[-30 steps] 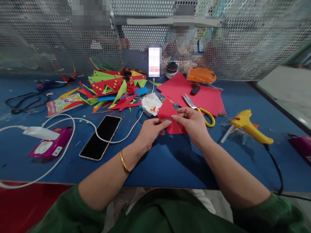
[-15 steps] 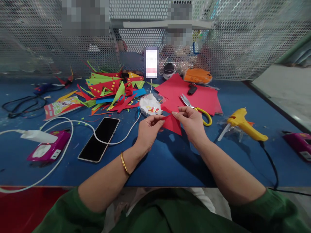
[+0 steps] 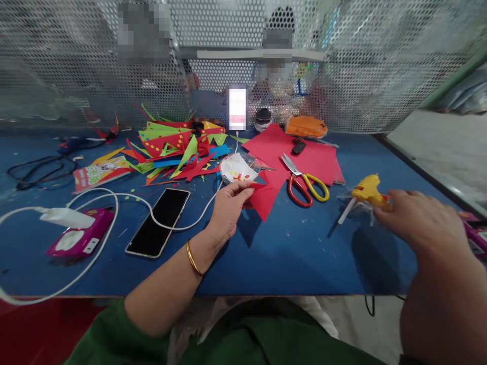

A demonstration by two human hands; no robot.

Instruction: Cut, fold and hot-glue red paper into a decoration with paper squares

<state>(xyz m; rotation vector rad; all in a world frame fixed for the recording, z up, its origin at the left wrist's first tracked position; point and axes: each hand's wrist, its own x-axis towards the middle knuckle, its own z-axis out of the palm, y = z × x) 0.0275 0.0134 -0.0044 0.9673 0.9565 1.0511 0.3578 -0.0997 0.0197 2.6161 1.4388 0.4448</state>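
Observation:
Between thumb and fingers, my left hand [image 3: 228, 205] pinches a folded piece of red paper [image 3: 265, 201] over the blue table. On the right, my right hand [image 3: 422, 218] closes around the handle of a yellow glue gun [image 3: 366, 190], hiding most of the handle. A white glue stick [image 3: 346, 211] hangs down by the glue gun's front, with clear plastic under it. Scissors [image 3: 300, 180] with one red and one yellow handle lie between my hands. Just behind my left hand sits a round clear dish [image 3: 225, 173] with white paper and small red and yellow bits.
Red sheets [image 3: 319, 161] carry a black key fob [image 3: 299, 147]. Colourful paper strips [image 3: 167, 142] are heaped at the left, near a dark phone [image 3: 159, 223], white cable and purple pack [image 3: 81, 238]. A lit phone [image 3: 237, 108] stands by the perforated metal screen [image 3: 213, 66].
My right hand has let go of the red paper and moved right onto the glue gun. The left hand keeps the paper, which now hangs lower. The scissors show fully.

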